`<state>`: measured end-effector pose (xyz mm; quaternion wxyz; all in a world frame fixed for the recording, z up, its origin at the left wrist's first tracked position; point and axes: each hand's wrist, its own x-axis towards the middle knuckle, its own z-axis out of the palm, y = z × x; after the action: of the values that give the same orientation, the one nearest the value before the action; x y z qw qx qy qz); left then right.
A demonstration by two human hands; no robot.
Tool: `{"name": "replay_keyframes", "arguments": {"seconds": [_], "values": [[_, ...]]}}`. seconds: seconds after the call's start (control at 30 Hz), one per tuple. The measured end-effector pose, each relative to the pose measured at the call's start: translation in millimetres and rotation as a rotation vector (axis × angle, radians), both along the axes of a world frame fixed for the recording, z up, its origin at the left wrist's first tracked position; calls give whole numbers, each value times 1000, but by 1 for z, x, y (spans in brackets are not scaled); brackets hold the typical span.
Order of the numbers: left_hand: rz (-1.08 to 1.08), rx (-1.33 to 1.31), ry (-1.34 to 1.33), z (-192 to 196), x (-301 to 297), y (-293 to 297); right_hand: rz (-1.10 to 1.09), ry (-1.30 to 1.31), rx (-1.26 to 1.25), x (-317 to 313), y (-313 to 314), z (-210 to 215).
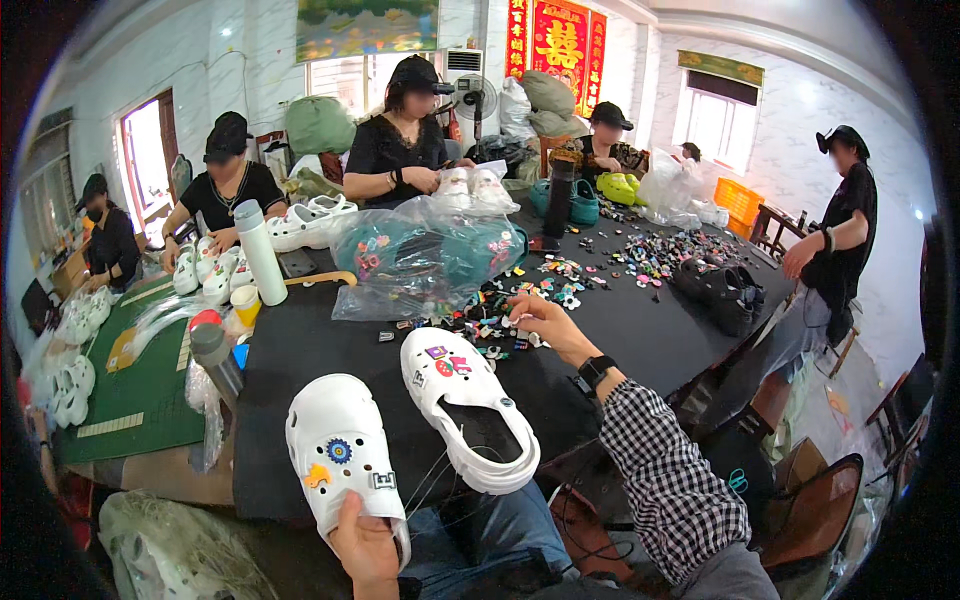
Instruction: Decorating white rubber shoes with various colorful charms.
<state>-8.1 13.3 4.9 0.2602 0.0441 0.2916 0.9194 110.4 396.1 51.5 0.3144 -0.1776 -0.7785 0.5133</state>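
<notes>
My left hand [363, 540] grips a white clog [328, 410] by its heel end, thumb on top. The clog carries a blue gear-shaped charm [340, 451], an orange charm [317, 476] and a black-and-white letter charm [383, 481]. To its right, a second white clog [480, 391] lies at the table edge with several colourful charms on its toe; thin clear strands hang between the two. Over a pile of small shoe charms [490, 318], my right hand [550, 328] has its fingers pinched together; what they hold is too small to make out.
Teal clogs in a clear plastic bag [400, 255] lie beyond the pile. A pale green bottle [260, 255] and grey flask [216, 360] stand left. More charms [680, 262] and black clogs [722, 295] lie right. Several people work around the black table [300, 345].
</notes>
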Motion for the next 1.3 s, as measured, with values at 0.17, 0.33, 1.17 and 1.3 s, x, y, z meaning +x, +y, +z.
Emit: {"name": "replay_keyframes", "arguments": {"seconds": [0.17,0.33,1.17,1.3], "values": [[12,-7,-9,-1,1,1,-1,16,-45,2,-6,6],[-8,-10,-24,-6,2,5,-18,77,-185,13,-21,20],[213,-373,453,-51,3,-15,296,103,113,-23,-272,33],[-31,-217,-225,12,31,-4,270,166,56,-22,-273,22]]}}
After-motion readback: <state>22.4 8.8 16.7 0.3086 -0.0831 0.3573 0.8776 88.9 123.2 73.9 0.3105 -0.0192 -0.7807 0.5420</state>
